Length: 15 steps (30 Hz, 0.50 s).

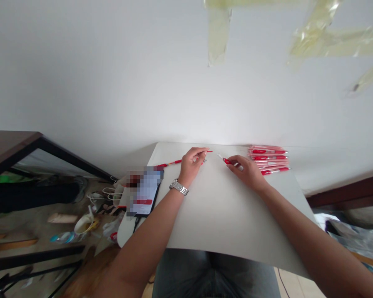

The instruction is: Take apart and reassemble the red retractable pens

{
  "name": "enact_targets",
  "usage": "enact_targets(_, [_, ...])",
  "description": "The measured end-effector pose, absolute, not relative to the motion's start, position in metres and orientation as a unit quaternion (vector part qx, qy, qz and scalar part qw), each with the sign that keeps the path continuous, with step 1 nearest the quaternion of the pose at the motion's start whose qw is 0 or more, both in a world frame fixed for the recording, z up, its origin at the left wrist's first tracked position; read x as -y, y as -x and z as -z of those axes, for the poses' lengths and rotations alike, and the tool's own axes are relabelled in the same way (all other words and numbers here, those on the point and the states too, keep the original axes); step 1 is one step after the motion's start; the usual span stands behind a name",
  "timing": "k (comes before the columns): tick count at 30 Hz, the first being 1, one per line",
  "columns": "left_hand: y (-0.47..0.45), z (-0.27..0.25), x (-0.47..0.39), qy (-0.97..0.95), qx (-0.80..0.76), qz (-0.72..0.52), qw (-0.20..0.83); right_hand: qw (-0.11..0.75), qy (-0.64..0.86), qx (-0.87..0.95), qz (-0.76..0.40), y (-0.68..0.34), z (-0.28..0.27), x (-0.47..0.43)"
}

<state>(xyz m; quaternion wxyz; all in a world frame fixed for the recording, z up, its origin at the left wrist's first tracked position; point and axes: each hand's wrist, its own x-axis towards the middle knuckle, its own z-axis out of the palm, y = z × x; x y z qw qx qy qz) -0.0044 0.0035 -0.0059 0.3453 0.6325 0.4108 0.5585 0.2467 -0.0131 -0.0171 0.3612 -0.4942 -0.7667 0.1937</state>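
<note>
My left hand (191, 165), with a metal watch (179, 187) on its wrist, pinches a thin red stick (209, 151) that looks like a pen refill. Its tip points right. Below those fingertips a small greyish piece (205, 160) shows, too small to name. Across a short gap, my right hand (247, 170) grips a red and clear pen part (224, 159) between thumb and fingers, its clear end aimed up and left. Just left of my left hand lies a thin red and pale pen piece (173, 162), partly hidden by the hand.
A pile of red pens (269, 157) lies at the table's back right. On the left edge rests a phone (147, 192) with a cable, partly blurred out. The white table (224, 223) meets the wall behind. Cluttered floor and a dark-framed table (40, 138) are at left.
</note>
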Motion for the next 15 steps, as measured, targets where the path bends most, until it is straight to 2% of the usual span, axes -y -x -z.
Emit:
enact_targets(9, [0.0063,0.0081,-0.0046,-0.659,-0.417,-0.539,0.318,0.358,0.48,0.782,-0.174,-0.2462,0.0133,0.0145])
enact_targets(15, [0.0023,0.0122,-0.0073,-0.613,-0.417,-0.565,0.362,0.365,0.473,0.783,-0.171,-0.2462,0.0125,0.015])
